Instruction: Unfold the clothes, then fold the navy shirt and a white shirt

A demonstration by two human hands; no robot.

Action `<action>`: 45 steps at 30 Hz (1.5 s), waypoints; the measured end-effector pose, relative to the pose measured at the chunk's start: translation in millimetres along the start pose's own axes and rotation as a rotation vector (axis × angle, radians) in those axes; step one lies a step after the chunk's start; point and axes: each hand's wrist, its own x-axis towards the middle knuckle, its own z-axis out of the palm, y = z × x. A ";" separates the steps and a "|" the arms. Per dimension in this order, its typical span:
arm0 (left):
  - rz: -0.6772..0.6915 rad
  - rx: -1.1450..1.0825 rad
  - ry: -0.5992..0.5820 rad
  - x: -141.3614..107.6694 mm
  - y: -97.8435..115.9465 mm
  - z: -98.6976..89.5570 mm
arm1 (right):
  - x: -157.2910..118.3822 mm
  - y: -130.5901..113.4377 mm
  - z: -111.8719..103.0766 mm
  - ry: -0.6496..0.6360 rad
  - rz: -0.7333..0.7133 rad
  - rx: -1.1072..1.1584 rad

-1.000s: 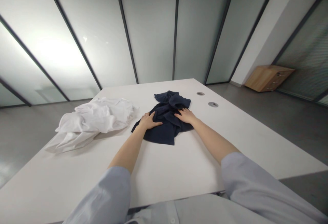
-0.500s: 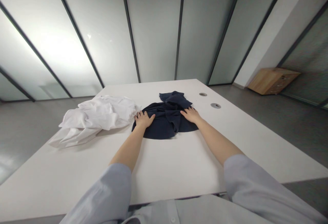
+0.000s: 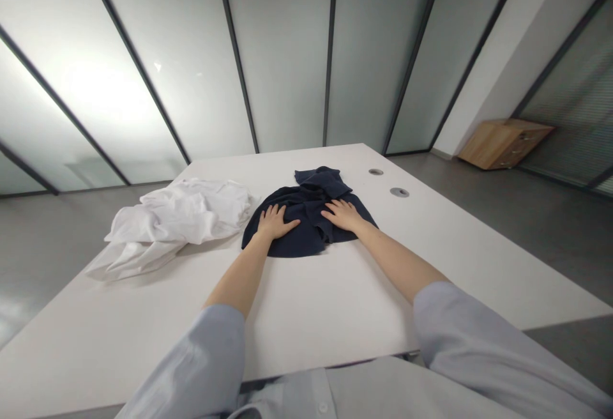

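Observation:
A crumpled dark navy cloth (image 3: 292,243) lies bunched in the middle of the white table (image 3: 325,304), its near edge rounded and a folded lump at the far side. My left hand (image 3: 274,222) rests flat on its left part, fingers spread and not gripping. My right hand (image 3: 340,214) presses palm-down on its right part in the same way. To the left, a loose heap of white fabric (image 3: 177,221) lies close to the navy cloth, and neither hand touches it.
Several round cable ports, including one (image 3: 399,192), are set into the tabletop at the far right. A low wooden drawer cabinet (image 3: 502,144) stands on the grey floor beyond. Frosted glass partitions (image 3: 287,55) run behind the table.
The navy cloth's near edge has gone from angular to smoothly rounded, and the cloth lies spread wider. My right hand has slid inward, toward my left hand.

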 end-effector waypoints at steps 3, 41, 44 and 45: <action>-0.040 -0.007 0.001 4.7 -1.5 -1.0 | 4.0 10.0 -0.4 -0.041 0.008 0.018; 0.014 -0.131 0.016 54.1 17.7 -9.7 | 48.9 24.3 -22.3 0.081 0.032 0.083; -0.063 -0.229 0.088 66.3 9.0 -13.2 | 49.2 49.2 -25.1 0.088 -0.014 0.309; -0.099 -0.269 0.128 69.3 4.4 -16.6 | 48.0 59.3 -27.4 0.095 0.012 0.386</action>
